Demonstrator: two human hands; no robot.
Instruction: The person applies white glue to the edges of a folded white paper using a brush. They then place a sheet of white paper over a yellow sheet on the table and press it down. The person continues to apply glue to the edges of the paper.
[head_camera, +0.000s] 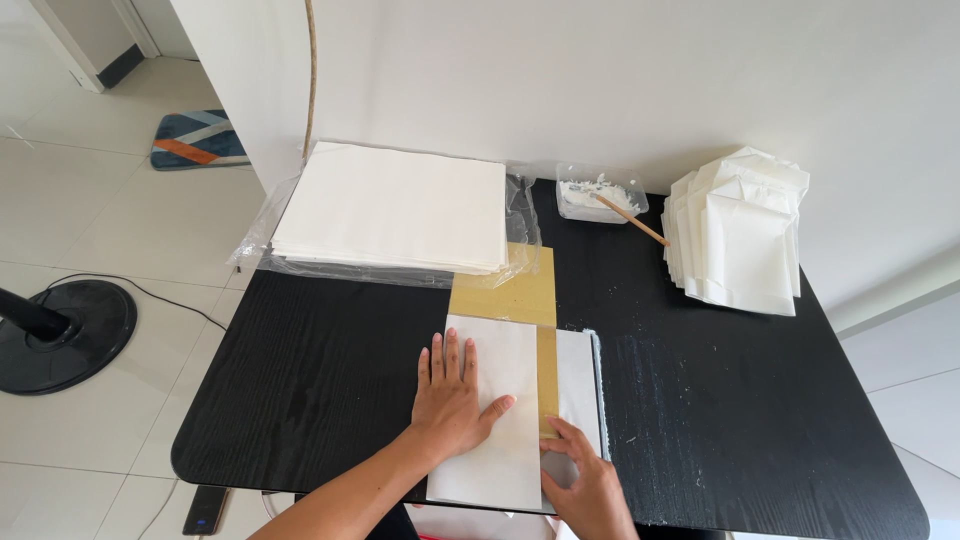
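Left hand fingers: spread wide and pressed flat; the left hand (452, 395) lies palm down on the folded white sheet (490, 400), gripping nothing.
Right hand fingers: curled narrow, tips pressing the near edge of the right flap (578, 385); the right hand (585, 480) sits at the near table edge, and whether it pinches the paper I cannot tell.
Folded white sheet: near middle of the table, its left flap turned over under the left palm, reaching to the near edge.
Yellow board (512, 290): under the sheet; a narrow strip shows between the two flaps and a wider part sticks out on the far side.
Plastic tub (600, 195): clear, shallow, at the far edge by the wall, holding white paste; a wooden stick (632, 220) leans out of it toward the right.
Plastic wrapper (385, 215): open clear wrapping at far left, holding a flat stack of white sheets; its corner overlaps the yellow board.
Folded pile (738, 230): finished white folded pieces fanned at far right, well apart from both hands.
Table (320, 370): black, wood-grained, smeared whitish just right of the sheet.
Floor, left: a fan base (60, 335) with its cable, a patterned mat (198, 138) farther off.
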